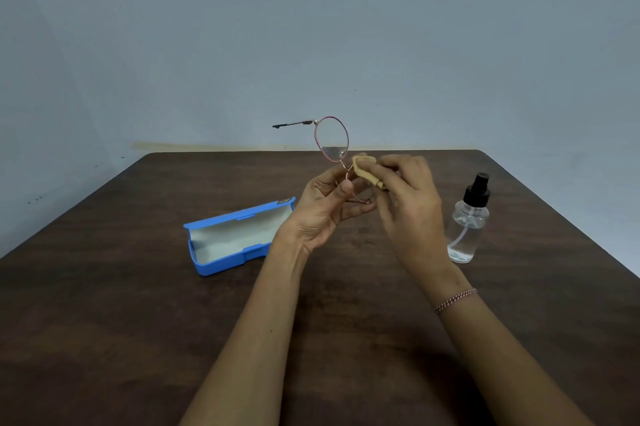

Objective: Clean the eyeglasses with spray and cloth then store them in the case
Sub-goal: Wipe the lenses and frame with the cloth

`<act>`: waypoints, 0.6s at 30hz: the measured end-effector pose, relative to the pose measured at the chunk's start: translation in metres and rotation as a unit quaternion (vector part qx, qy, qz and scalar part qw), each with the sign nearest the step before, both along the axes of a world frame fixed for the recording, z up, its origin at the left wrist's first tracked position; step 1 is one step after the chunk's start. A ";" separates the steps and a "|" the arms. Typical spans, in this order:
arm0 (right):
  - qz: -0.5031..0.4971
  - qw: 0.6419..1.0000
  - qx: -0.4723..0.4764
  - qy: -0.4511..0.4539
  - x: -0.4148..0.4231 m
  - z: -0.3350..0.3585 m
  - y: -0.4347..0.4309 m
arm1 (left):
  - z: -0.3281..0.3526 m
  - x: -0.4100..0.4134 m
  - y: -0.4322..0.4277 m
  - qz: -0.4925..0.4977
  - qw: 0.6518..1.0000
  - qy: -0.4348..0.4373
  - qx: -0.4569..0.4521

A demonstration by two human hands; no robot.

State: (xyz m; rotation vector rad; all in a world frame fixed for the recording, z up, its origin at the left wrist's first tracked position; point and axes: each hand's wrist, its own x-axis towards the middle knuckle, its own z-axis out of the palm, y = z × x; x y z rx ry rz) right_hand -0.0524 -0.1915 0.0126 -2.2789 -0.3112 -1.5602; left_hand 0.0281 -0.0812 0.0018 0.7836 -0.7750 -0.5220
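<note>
Pink thin-rimmed eyeglasses [331, 139] are held up on end above the table, one lens on top and a temple arm sticking out to the left. My left hand [322, 209] pinches the frame near the bridge. My right hand [407, 197] pinches a small tan cloth [367, 169] against the lower lens, which the fingers mostly hide. An open blue case [235, 238] with a pale lining lies on the table to the left. A clear spray bottle [467, 223] with a black cap stands upright to the right.
A dark brown wooden table [138, 321] carries everything; its far edge meets a grey-blue wall [311, 27]. A beaded bracelet [454, 300] is on my right wrist.
</note>
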 end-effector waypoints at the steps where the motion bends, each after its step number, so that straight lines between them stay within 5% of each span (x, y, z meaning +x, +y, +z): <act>1: -0.010 1.000 0.006 0.003 0.000 0.000 -0.001 | 0.001 -0.001 0.000 -0.002 1.000 -0.002 -0.003; 11: 0.013 0.998 -0.040 0.036 0.003 -0.005 -0.004 | 0.008 0.002 0.015 0.052 0.998 0.001 -0.040; 14: 0.045 0.989 0.124 0.064 0.004 -0.004 -0.008 | 0.010 0.001 0.015 0.052 0.997 0.003 -0.050; 18: 0.122 0.894 0.396 0.173 0.008 -0.004 -0.013 | 0.011 0.002 0.016 0.047 0.996 0.017 -0.067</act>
